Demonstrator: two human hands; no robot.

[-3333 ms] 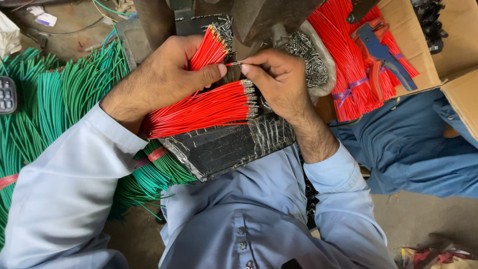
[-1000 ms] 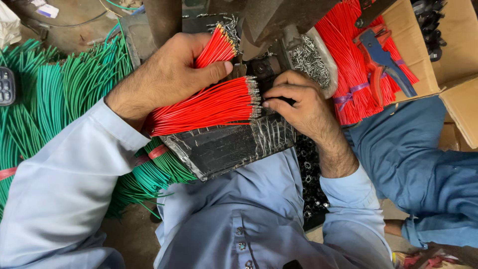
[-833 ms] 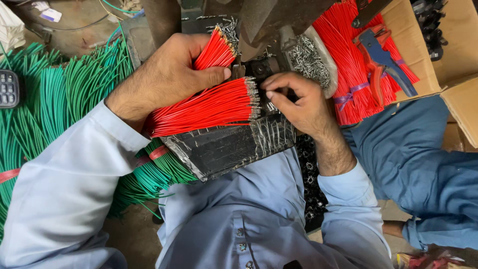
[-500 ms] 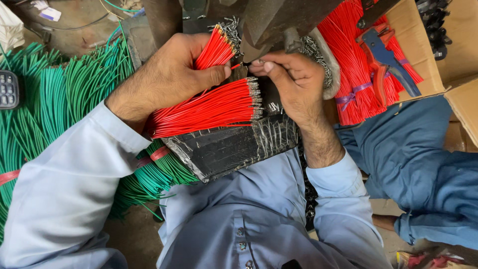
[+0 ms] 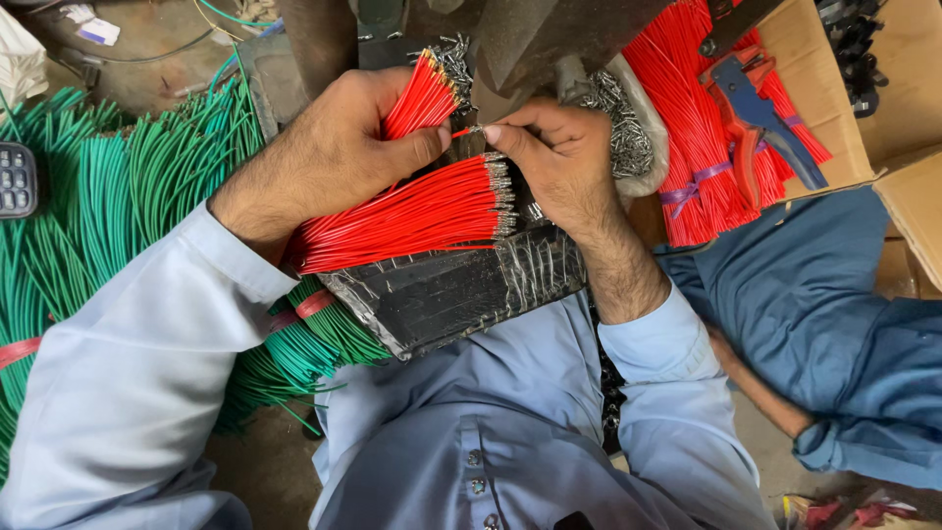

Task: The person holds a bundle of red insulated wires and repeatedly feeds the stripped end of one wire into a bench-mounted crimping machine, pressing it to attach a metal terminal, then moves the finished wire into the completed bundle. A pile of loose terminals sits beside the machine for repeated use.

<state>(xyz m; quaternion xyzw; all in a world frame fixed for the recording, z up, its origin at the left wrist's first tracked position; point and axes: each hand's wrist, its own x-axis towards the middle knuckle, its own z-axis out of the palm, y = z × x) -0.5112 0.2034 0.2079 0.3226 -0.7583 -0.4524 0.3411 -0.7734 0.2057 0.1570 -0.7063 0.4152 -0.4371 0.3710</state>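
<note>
Hands: your left hand (image 5: 339, 157) is clenched round a small bunch of red wires (image 5: 420, 98) at upper centre of the frame; your right hand (image 5: 554, 157) pinches one single red wire (image 5: 463, 132) between thumb and forefinger, just beside that bunch.
Red wires on the board: a larger bundle of red wires (image 5: 412, 211) lies at centre frame, metal tips to the right, on a black taped board (image 5: 461, 290) across your lap.
Metal terminals: a heap of small silvery terminals (image 5: 623, 132) sits in a clear bag behind your right hand, upper centre.
Green wires: long green wires (image 5: 108, 196) fill the left of the frame, tied with a red band.
Carton: a cardboard box (image 5: 834, 108) at upper right holds more red wire bundles (image 5: 687, 118) and a blue-handled crimping tool (image 5: 760, 113).
Other person: a blue sleeve (image 5: 834, 324) lies at right, apart from your hands.
</note>
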